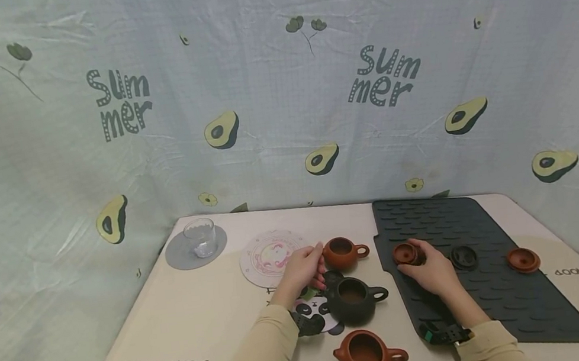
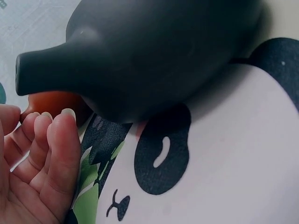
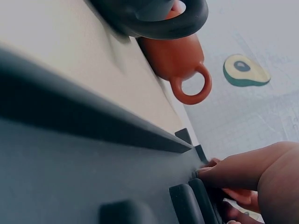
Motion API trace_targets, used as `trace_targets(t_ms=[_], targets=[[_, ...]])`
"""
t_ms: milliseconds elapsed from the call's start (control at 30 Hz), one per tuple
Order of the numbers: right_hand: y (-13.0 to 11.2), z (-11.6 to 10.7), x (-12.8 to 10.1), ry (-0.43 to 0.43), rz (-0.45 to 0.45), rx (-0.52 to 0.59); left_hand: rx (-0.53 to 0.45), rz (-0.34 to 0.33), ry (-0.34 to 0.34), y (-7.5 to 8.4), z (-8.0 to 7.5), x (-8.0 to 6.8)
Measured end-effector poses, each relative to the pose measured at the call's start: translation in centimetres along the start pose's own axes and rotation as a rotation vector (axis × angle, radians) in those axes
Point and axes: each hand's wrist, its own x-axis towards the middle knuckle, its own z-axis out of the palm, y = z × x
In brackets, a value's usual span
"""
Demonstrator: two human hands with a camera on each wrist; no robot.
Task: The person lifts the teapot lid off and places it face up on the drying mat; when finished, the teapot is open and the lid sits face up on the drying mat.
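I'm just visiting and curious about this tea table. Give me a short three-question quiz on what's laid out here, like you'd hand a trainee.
1. True or false: the black teapot stands on the ribbed mat.
2. How many lids lie on that mat? A) one B) two C) three
3. Fill in: the right hand grips a ____ lid.

Key
1. False: it stands on the panda coaster.
2. C: the brown lid in the hand, a black lid and another brown lid.
3. Brown. The left hand rests by the small brown teapot.
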Motion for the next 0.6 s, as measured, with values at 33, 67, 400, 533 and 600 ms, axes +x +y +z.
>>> trace_targets(t_ms=[33,67,400,533,600], targets=[[0.0,0.0,0.0,0.003,0.001,-0.001,0.000,-0.001,-0.001,0.0,0.0,0.0],[0.0,0.0,0.0,0.006,0.002,-0.001,-0.002,-0.003,-0.002,-0.1,0.0,0.1],[-1.7,-0.8,0.1,0.013,-0.025,-0.023,-0.087,-0.028,-0.006,-0.3,-0.8,0.0],[-3.5,-1.5,-0.2,0.032,-0.063,-0.003,-0.083,-0.017,-0.009,-0.3,-0.9,-0.1],[-4.3,-1.7,-0.3,0.039,-0.082,0.011,-0.085,-0.009,-0.007,-0.3,-0.9,-0.2]])
